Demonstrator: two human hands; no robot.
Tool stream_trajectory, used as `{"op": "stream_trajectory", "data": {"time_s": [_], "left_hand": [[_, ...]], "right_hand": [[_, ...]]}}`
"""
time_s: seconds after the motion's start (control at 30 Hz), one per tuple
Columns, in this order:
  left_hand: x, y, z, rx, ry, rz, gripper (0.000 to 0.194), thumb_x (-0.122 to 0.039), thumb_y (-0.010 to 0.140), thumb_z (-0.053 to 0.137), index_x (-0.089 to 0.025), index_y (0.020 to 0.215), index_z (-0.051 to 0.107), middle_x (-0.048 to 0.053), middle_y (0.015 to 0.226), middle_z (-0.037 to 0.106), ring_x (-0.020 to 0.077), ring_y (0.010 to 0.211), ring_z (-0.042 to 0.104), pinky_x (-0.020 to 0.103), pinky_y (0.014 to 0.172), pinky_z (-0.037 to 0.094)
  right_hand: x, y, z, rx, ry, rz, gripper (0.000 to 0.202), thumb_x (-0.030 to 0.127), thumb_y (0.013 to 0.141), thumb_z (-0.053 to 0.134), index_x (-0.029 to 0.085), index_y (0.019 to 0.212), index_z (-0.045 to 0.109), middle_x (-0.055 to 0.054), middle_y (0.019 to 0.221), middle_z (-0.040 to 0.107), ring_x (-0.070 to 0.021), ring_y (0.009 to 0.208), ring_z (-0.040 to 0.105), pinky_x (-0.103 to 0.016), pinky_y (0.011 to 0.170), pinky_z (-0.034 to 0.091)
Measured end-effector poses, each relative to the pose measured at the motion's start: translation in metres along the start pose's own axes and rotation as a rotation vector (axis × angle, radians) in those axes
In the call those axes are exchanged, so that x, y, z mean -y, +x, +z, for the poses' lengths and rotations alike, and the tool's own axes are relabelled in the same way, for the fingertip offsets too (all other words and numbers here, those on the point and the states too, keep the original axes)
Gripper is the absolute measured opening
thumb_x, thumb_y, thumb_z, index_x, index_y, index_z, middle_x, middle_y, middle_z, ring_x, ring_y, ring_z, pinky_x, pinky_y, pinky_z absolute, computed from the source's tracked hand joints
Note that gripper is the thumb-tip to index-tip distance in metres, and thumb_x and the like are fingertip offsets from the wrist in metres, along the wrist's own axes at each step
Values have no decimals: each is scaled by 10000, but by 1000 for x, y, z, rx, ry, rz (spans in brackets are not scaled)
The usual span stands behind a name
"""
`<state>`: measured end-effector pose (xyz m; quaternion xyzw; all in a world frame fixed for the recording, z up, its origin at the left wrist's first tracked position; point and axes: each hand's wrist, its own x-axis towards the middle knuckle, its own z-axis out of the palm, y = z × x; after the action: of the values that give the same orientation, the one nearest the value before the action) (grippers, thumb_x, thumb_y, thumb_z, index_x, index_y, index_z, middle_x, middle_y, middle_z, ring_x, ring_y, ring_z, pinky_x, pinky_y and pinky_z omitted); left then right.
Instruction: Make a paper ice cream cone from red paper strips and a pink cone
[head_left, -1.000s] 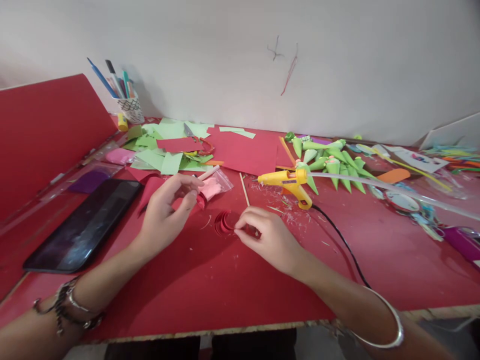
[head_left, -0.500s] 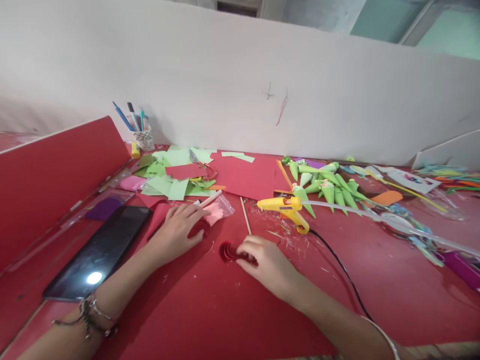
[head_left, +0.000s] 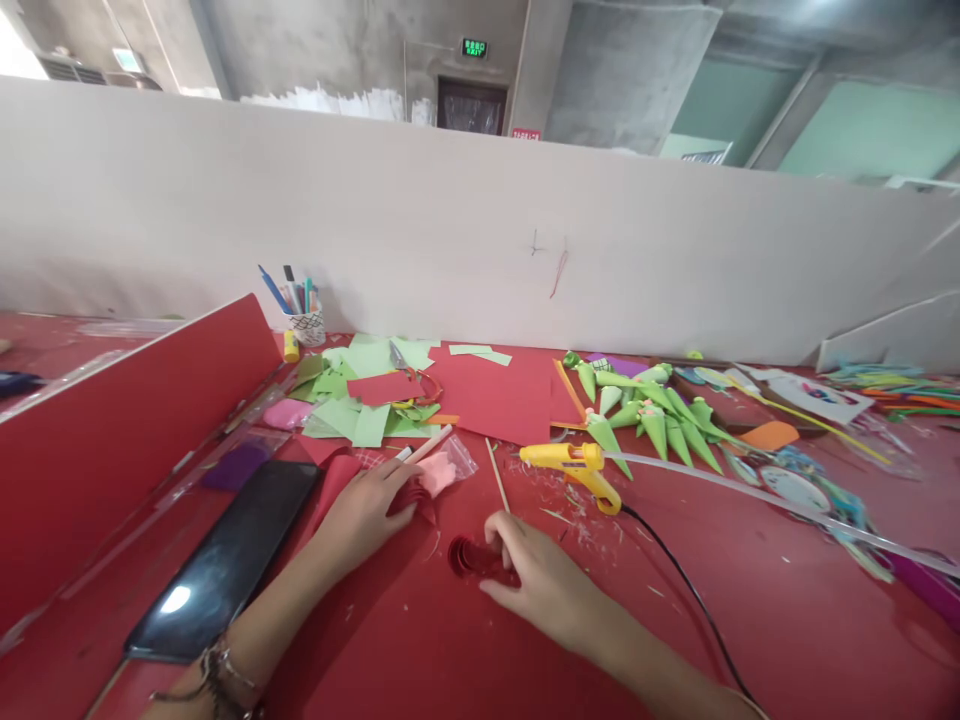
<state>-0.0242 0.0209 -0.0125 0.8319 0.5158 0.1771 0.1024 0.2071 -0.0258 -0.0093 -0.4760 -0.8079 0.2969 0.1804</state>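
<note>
My left hand (head_left: 366,512) lies palm down with its fingers stretched out over red paper, beside a curled red paper piece (head_left: 414,497). A pale stick (head_left: 431,443) and a small bag with pink pieces (head_left: 442,468) lie just past its fingertips. My right hand (head_left: 541,575) rests on the red surface, thumb and forefinger apart. Between and left of these fingers sits a coiled red paper strip (head_left: 463,556), loosely curled; its right end is partly hidden by the hand. A thin wooden stick (head_left: 496,472) points away from me above the right hand.
A yellow glue gun (head_left: 574,465) with a black cord lies right of centre, near green paper cones (head_left: 652,425). A black phone (head_left: 225,560) lies at left. Scissors (head_left: 427,385) sit among green scraps (head_left: 337,410). A pen cup (head_left: 307,325) stands by the white partition.
The head view has tilted up, so everything sits lower in the picture. My right thumb and forefinger have spread apart around the coiled strip. My left hand stays at the red paper.
</note>
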Motion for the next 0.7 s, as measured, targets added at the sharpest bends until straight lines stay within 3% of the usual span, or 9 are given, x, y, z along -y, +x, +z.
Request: {"op": "stream_trajectory", "data": {"time_s": [0.2,0.37,0.53,0.7], "left_hand": [[1,1,0,-6,-68,0,191,-183,763,449,-202,886,595,41,919,615,174,814,575,278,728,443],[-1,0,1,-69,-95,-56,184,-229,794,431,-187,856,600,43,881,629,159,757,577,251,673,441],[-17,-4,-7,-280,-77,-78,146,-231,791,446,-180,844,573,6,700,587,111,581,529,211,556,417],[-51,-15,-16,-457,-28,96,58,-190,762,479,-178,748,534,-6,605,565,112,548,535,217,548,441]], "right_hand": [[13,-10,-10,-62,-70,16,254,122,702,542,200,901,406,-20,834,519,-145,715,501,-261,639,397],[30,-24,-25,-184,-9,65,81,158,756,485,199,789,424,4,732,506,-124,655,492,-238,599,388],[44,-34,-19,-239,272,140,135,247,809,449,188,687,450,18,637,510,-109,614,503,-206,539,373],[63,-27,1,-284,659,129,153,291,816,447,170,783,534,5,649,539,-98,580,512,-200,528,408]]}}
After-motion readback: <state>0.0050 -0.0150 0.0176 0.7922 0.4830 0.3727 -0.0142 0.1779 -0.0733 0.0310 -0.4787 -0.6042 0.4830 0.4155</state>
